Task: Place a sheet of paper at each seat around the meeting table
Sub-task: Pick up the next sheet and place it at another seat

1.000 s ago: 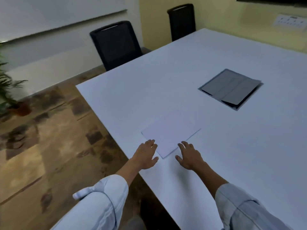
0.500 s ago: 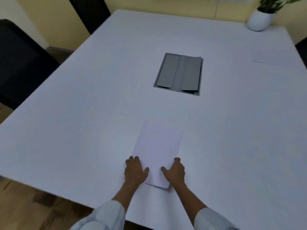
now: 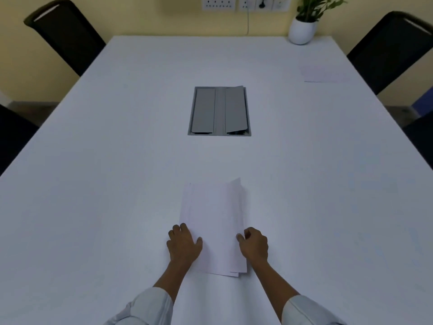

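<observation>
**Both hands on the paper stack**

My left hand [image 3: 184, 245] lies flat, palm down, fingers spread, pressing the left edge of the stack [image 3: 214, 227] onto the table [image 3: 93, 184]. My right hand [image 3: 254, 246] is curled at the right edge, its grip pinched together on the top sheet, whose right side lifts slightly. The stack sits near me, centred. One sheet [image 3: 324, 73] lies far right, by a chair [image 3: 393, 50].

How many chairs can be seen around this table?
4: far left chair, far right chair, and dark edges of a near left chair and near right chair. Others may sit outside view.
</observation>
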{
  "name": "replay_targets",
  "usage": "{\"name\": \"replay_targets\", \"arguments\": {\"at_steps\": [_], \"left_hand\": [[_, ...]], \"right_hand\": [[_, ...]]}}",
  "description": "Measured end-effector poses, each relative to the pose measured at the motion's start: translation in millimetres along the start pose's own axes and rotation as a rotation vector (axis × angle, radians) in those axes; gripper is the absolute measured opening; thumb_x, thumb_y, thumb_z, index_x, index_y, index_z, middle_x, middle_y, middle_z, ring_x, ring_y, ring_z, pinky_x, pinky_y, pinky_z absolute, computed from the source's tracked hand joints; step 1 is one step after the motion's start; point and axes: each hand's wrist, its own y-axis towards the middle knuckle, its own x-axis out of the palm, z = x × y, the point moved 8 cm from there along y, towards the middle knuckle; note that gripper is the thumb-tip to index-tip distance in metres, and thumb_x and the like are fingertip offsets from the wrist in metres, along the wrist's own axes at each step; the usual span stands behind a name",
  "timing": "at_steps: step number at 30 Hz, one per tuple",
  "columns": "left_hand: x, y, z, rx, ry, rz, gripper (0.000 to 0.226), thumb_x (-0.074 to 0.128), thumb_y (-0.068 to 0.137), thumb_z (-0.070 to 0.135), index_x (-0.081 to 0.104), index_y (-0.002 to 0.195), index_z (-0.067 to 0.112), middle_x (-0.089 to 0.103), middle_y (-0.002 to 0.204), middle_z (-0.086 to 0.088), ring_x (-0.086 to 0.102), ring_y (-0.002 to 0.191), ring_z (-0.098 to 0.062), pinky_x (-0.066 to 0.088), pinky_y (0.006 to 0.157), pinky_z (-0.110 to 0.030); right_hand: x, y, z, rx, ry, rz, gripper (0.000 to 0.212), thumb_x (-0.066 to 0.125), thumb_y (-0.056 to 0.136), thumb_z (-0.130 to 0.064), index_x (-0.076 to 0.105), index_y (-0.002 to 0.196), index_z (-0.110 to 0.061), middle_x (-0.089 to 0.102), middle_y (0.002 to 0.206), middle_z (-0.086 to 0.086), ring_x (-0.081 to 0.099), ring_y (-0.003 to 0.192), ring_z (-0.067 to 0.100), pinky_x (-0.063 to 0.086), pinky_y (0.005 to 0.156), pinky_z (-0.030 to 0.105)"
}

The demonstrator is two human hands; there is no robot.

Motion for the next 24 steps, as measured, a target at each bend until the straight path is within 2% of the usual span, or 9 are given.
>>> {"name": "replay_targets", "arguments": {"at_steps": [4, 7, 9, 11, 13, 17, 20, 22, 24], "left_hand": [[-7.7, -3.9, 11.6, -0.026, -0.115, 0.022, 0.068, 0.061, 0.084, 0.047, 0.040, 0.133, 0.005, 0.046, 0.133, -0.015, 0.042, 0.125, -0.031, 0.045, 0.094, -0.044], [-10.3, -16.4, 31.0, -0.052, -0.265, 0.037, 0.071, 0.066, 0.083, 0.044, 0.040, 0.133, 0.001, 0.049, 0.133, -0.018, 0.044, 0.126, -0.035, 0.045, 0.095, -0.046], [-12.3, -29.1, 48.5, -0.084, -0.417, 0.039, 0.077, 0.070, 0.082, 0.043, 0.038, 0.137, -0.001, 0.048, 0.138, -0.020, 0.045, 0.129, -0.038, 0.043, 0.098, -0.048], [-12.9, -42.6, 68.4, -0.115, -0.594, 0.037, 0.079, 0.073, 0.080, 0.042, 0.039, 0.138, 0.000, 0.051, 0.138, -0.020, 0.048, 0.128, -0.039, 0.043, 0.101, -0.047], [-12.9, -57.3, 94.6, -0.108, -0.787, 0.039, 0.073, 0.075, 0.080, 0.037, 0.043, 0.136, 0.003, 0.056, 0.135, -0.020, 0.054, 0.123, -0.038, 0.046, 0.103, -0.046], [-24.5, -112.0, 174.5, 0.061, -1.041, 0.065, 0.053, 0.070, 0.086, 0.014, 0.044, 0.132, 0.013, 0.059, 0.114, -0.011, 0.058, 0.107, -0.029, 0.047, 0.091, -0.034], [-33.8, -169.9, 244.1, 0.224, -1.100, 0.086, 0.046, 0.066, 0.087, 0.010, 0.038, 0.122, 0.020, 0.062, 0.094, -0.001, 0.063, 0.082, -0.020, 0.047, 0.074, -0.030], [-35.7, -206.5, 288.5, 0.342, -1.102, 0.100, 0.038, 0.066, 0.086, 0.009, 0.041, 0.112, 0.020, 0.063, 0.089, 0.003, 0.063, 0.078, -0.016, 0.049, 0.068, -0.029], [-33.1, -238.4, 334.0, 0.468, -1.065, 0.115, 0.021, 0.065, 0.084, 0.005, 0.053, 0.097, 0.016, 0.065, 0.087, 0.002, 0.063, 0.077, -0.016, 0.049, 0.069, -0.027]], "right_hand": [[-23.0, -5.7, 3.6, -0.078, 0.110, 0.086, 0.020, 0.073, 0.087, -0.028, 0.073, 0.099, -0.011, 0.074, 0.096, 0.004, 0.069, 0.092, 0.024, 0.043, 0.074, 0.023], [-47.5, -9.0, 8.2, -0.182, 0.240, 0.063, 0.012, 0.072, 0.088, -0.021, 0.075, 0.094, -0.010, 0.075, 0.088, 0.002, 0.070, 0.085, 0.019, 0.046, 0.068, 0.016], [-71.2, -12.1, 18.9, -0.216, 0.318, 0.037, 0.008, 0.072, 0.088, -0.023, 0.075, 0.089, -0.015, 0.076, 0.079, 0.002, 0.071, 0.076, 0.021, 0.052, 0.065, 0.025], [-99.9, -16.9, 35.9, -0.240, 0.385, 0.017, 0.007, 0.072, 0.088, -0.026, 0.074, 0.087, -0.020, 0.076, 0.074, 0.003, 0.072, 0.076, 0.025, 0.056, 0.072, 0.036], [-132.7, -24.8, 58.2, -0.260, 0.453, 0.004, 0.006, 0.071, 0.089, -0.026, 0.074, 0.086, -0.022, 0.077, 0.078, 0.003, 0.074, 0.080, 0.023, 0.058, 0.078, 0.038], [-212.2, -44.2, 121.0, -0.261, 0.564, 0.069, 0.003, 0.072, 0.089, -0.024, 0.075, 0.089, -0.023, 0.079, 0.085, -0.001, 0.075, 0.084, 0.020, 0.060, 0.082, 0.041], [-281.0, -66.0, 170.0, -0.258, 0.614, 0.156, 0.009, 0.076, 0.086, -0.018, 0.072, 0.092, -0.024, 0.078, 0.089, -0.001, 0.075, 0.083, 0.015, 0.058, 0.073, 0.025], [-327.5, -82.3, 200.7, -0.273, 0.618, 0.218, 0.020, 0.077, 0.084, -0.016, 0.068, 0.099, -0.026, 0.074, 0.095, -0.002, 0.071, 0.083, 0.007, 0.053, 0.067, 0.014], [-374.2, -98.2, 229.6, -0.311, 0.603, 0.271, 0.034, 0.077, 0.084, -0.014, 0.063, 0.112, -0.028, 0.070, 0.101, -0.007, 0.067, 0.093, 0.006, 0.052, 0.067, 0.010]]}}
